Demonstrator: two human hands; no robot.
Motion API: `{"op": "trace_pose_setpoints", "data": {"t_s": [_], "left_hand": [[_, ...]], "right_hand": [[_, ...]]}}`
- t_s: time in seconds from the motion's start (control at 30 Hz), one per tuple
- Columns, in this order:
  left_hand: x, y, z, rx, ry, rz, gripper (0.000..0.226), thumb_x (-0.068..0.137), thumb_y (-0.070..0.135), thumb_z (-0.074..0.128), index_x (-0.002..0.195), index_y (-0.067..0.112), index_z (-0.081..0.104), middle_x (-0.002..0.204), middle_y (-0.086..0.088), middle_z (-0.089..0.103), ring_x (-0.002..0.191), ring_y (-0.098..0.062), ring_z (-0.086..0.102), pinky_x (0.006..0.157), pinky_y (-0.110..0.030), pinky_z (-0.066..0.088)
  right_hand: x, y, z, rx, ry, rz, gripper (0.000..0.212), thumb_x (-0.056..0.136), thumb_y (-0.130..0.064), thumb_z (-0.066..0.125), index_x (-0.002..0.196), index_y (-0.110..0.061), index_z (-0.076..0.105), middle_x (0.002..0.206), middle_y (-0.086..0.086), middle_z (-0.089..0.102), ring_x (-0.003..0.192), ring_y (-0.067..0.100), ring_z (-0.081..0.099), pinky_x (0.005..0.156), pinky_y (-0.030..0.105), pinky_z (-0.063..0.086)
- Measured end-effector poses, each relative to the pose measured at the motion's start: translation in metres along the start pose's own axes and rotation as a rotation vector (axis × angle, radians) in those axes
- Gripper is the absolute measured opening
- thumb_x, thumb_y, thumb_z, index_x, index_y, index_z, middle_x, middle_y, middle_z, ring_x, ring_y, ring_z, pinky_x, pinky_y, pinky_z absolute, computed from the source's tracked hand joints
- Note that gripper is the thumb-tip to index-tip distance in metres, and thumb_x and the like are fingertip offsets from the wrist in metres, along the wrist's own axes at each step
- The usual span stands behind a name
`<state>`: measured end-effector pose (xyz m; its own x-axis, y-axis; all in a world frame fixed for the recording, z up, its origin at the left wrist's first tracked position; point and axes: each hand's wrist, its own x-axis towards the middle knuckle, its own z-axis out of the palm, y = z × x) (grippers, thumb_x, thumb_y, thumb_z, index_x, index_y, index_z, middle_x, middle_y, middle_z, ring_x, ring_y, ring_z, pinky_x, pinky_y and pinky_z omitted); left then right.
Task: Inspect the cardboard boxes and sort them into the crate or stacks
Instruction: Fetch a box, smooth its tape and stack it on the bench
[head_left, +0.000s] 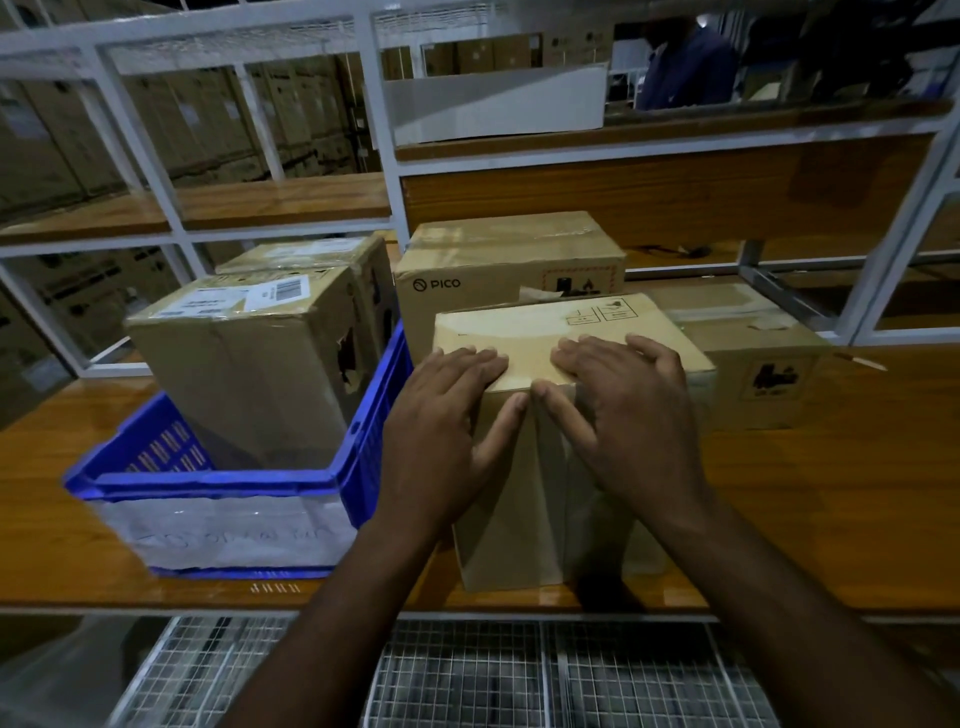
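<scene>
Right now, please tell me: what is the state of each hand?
Left hand: open, fingers flat on the top of the front cardboard box.
Right hand: open, also resting flat on that box.

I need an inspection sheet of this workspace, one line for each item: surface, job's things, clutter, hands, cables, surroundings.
Surface: wooden table, glossy, with a wire mesh rack below its front edge.
Job's things: plain box at the front; blue crate to its left holding a torn box with another box behind it; PICO box and a low box behind.
Clutter: nothing seen.
Hands: left hand and right hand both lie over the plain box's top front edge, fingers flat on top, thumbs on the front face.
Cables: nothing clearly seen.
Surroundings: white shelf frame, stacked cartons behind, a person at the back.
</scene>
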<state>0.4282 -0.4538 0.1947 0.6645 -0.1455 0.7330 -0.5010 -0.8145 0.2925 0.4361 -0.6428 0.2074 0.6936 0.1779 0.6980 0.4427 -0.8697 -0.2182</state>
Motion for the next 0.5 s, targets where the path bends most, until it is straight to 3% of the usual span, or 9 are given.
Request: {"op": "trace_pose_setpoints", "data": {"t_s": [0.17,0.27,0.4,0.5], "left_hand": [[0.012,0.003,-0.010,0.095,-0.034,0.021,0.047,0.096,0.056,0.055,0.125,0.021,0.069,0.129,0.002,0.069,0.126,-0.011,0.056,0.106,-0.043,0.047],[0.028,0.003,-0.015,0.137,-0.167,0.054,0.057,0.095,0.067,0.045,0.123,0.022,0.066,0.134,0.001,0.065,0.141,-0.015,0.044,0.111,-0.043,0.043],[0.029,-0.011,-0.021,0.081,-0.231,-0.053,0.072,0.089,0.078,0.031,0.130,0.025,0.058,0.134,0.002,0.062,0.120,-0.013,0.058,0.088,-0.026,0.046],[0.028,-0.018,-0.023,0.030,-0.215,-0.076,0.079,0.089,0.082,0.026,0.129,0.024,0.060,0.133,0.004,0.064,0.121,-0.013,0.058,0.098,-0.035,0.050]], "right_hand": [[0.004,0.002,-0.004,0.007,-0.040,0.002,0.046,0.098,-0.054,0.048,0.123,-0.020,0.067,0.126,-0.002,0.068,0.125,0.011,0.056,0.108,0.033,0.028],[0.012,0.010,-0.012,-0.026,-0.122,0.000,0.055,0.098,-0.061,0.039,0.129,-0.023,0.064,0.132,-0.002,0.065,0.127,0.013,0.054,0.106,0.033,0.030],[0.014,0.034,-0.025,-0.011,-0.092,0.121,0.065,0.094,-0.062,0.030,0.128,-0.019,0.064,0.131,0.004,0.065,0.124,0.020,0.056,0.108,0.041,0.035],[0.012,0.044,-0.029,0.026,-0.074,0.172,0.065,0.094,-0.062,0.030,0.127,-0.019,0.066,0.130,0.005,0.066,0.123,0.021,0.057,0.100,0.039,0.043]]}}
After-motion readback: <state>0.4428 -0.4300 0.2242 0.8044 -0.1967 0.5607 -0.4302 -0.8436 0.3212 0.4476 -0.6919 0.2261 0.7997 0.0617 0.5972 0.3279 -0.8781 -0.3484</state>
